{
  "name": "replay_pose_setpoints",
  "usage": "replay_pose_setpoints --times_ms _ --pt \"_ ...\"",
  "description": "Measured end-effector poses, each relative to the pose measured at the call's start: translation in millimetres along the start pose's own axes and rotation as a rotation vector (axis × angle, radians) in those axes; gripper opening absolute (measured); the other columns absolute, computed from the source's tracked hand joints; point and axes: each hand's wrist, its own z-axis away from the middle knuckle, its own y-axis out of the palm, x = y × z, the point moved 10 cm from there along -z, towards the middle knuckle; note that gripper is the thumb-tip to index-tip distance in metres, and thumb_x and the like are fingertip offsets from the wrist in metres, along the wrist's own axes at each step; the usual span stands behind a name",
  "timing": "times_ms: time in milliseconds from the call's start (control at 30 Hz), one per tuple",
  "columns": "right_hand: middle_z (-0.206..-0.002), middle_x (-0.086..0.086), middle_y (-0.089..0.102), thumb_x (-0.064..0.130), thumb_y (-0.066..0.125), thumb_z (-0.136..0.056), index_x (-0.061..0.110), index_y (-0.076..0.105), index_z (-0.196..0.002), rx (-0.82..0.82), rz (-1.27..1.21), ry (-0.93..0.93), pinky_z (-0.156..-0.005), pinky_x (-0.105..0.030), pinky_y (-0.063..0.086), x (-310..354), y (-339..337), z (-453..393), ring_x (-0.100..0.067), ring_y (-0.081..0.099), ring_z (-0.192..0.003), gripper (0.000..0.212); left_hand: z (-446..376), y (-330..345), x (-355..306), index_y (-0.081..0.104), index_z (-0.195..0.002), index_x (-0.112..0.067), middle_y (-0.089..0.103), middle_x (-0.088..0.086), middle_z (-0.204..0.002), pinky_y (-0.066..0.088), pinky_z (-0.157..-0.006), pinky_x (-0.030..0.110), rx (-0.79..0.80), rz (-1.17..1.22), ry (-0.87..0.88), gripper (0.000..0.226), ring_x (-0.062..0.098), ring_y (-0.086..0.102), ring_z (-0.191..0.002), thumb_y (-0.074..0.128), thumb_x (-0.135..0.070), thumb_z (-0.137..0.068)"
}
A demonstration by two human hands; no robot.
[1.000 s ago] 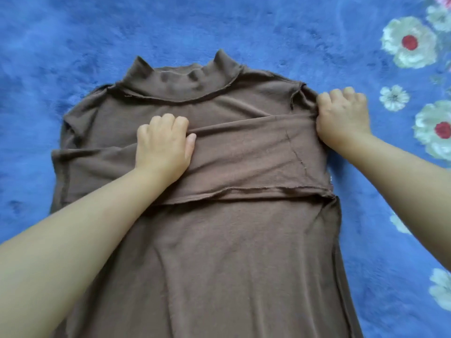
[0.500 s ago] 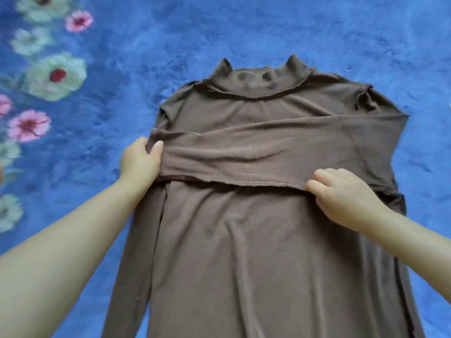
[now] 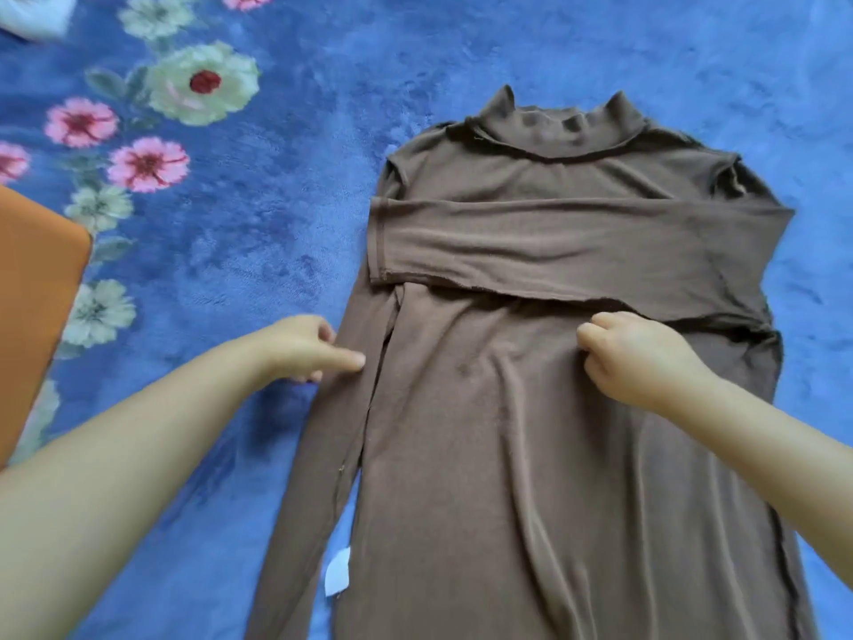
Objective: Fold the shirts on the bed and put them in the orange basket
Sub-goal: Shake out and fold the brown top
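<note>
Shirt (image 3: 531, 408) flat on the bed (image 3: 461, 62), thin, limp, light, so we'd take the long sleeve (image 3: 332, 431) the left hand (image 3: 300, 346) touches with one straight finger; right hand (image 3: 637, 358) curled on the chest, grip unclear.

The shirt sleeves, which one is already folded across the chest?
The sleeve from the person's right side lies flat across the brown shirt. The other sleeve runs straight down, touched by the left hand.

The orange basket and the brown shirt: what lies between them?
In the head view, only the blue flowered blanket lies between the orange basket and the brown shirt; the left hand reaches across that stretch to the shirt's sleeve.
</note>
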Motion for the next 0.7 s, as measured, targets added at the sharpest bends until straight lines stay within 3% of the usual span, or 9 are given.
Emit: replay_pose_setpoints --times_ms 67,167,233,300,367,467,533,633,700 --pt "-0.054 -0.009 0.051 0.014 0.043 -0.064 0.006 0.051 -0.056 -0.059 -0.051 -0.08 -0.034 -0.027 0.04 23.2 0.2 5.8 -0.03 0.056 -0.047 0.015 12.8 24.9 25.2 0.049 -0.086 -0.012 0.053 0.004 -0.073 0.042 -0.054 0.018 0.24 -0.052 -0.038 0.023 0.008 0.055 -0.056 0.071 -0.017 -0.08" --pt "-0.056 -0.011 0.052 0.006 0.055 -0.061 0.003 0.055 -0.058 -0.014 -0.119 -0.105 -0.038 -0.031 0.043 47.7 13.1 9.2 -0.032 0.057 -0.051 0.004 27.6 50.8 49.2 0.057 -0.102 -0.006 0.063 0.003 -0.084 0.048 -0.063 0.015 0.413 -0.041 -0.047 0.012 0.011 0.06 -0.071 0.055 -0.013 -0.092" --pt "-0.061 -0.013 0.055 0.002 0.057 -0.064 0.001 0.057 -0.062 -0.016 -0.172 -0.056 -0.044 -0.031 0.044 48.2 13.8 11.1 -0.034 0.059 -0.057 0.002 32.3 55.5 53.6 0.057 -0.101 -0.013 0.065 0.005 -0.093 0.05 -0.074 0.023 0.437 0.159 -0.071 0.017 0.016 0.062 -0.078 0.041 -0.019 -0.099" --pt "-0.073 -0.016 0.059 0.003 0.052 -0.075 -0.001 0.061 -0.072 -0.012 -0.182 -0.007 -0.055 -0.034 0.045 49.9 14.9 10.9 -0.036 0.06 -0.07 0.01 31.7 37.8 59.9 0.055 -0.092 -0.017 0.063 0.006 -0.09 0.05 -0.068 0.029 0.31 0.462 -0.087 0.023 0.018 0.059 -0.075 0.034 -0.022 -0.101" --pt "-0.091 -0.015 0.061 0.005 0.05 -0.084 -0.001 0.063 -0.088 0.055 -0.169 0.052 -0.069 -0.033 0.042 45.9 18.7 10.7 -0.034 0.058 -0.089 0.016 27.1 -3.9 71.4 0.052 -0.081 -0.015 0.057 0.006 -0.085 0.042 -0.06 0.026 -0.009 0.61 -0.061 0.028 0.018 0.052 -0.069 0.035 -0.023 -0.101" --pt "-0.101 -0.011 0.061 0.008 0.048 -0.086 0.003 0.063 -0.097 0.163 -0.176 0.091 -0.078 -0.032 0.042 45.9 24.3 18.6 -0.029 0.055 -0.099 0.019 46.6 -93.1 72.4 0.049 -0.079 -0.008 0.055 0.022 -0.093 0.035 -0.067 0.035 -0.645 0.166 0.062 0.027 0.031 0.052 -0.086 0.041 -0.024 -0.098" --pt "-0.102 -0.01 0.061 0.009 0.048 -0.087 0.004 0.062 -0.098 0.196 -0.169 0.102 -0.08 -0.032 0.043 43.5 23.2 21.4 -0.028 0.055 -0.099 0.019 67.9 -130.9 52.6 0.052 -0.092 -0.004 0.057 0.025 -0.102 0.034 -0.079 0.038 -0.898 0.078 0.198 0.022 0.036 0.051 -0.099 0.043 -0.024 -0.097" --pt "-0.103 -0.009 0.061 0.01 0.048 -0.088 0.005 0.062 -0.1 0.232 -0.162 0.136 -0.08 -0.031 0.042 41.5 23.2 20.1 -0.028 0.056 -0.099 0.02 67.2 -138.7 38.6 0.043 -0.125 -0.001 0.045 0.023 -0.126 0.029 -0.098 0.04 -0.927 0.001 0.208 0.049 0.034 0.039 -0.121 0.052 -0.036 -0.091" --pt "-0.104 -0.008 0.06 0.012 0.047 -0.089 0.005 0.062 -0.101 0.246 -0.148 0.158 -0.079 -0.03 0.042 44.3 24.1 20.1 -0.027 0.055 -0.1 0.02 48.5 -108.2 56.3 0.028 -0.138 -0.003 0.033 0.023 -0.137 0.028 -0.104 0.043 -0.709 -0.102 0.052 0.084 0.036 0.031 -0.13 0.065 -0.05 -0.078"
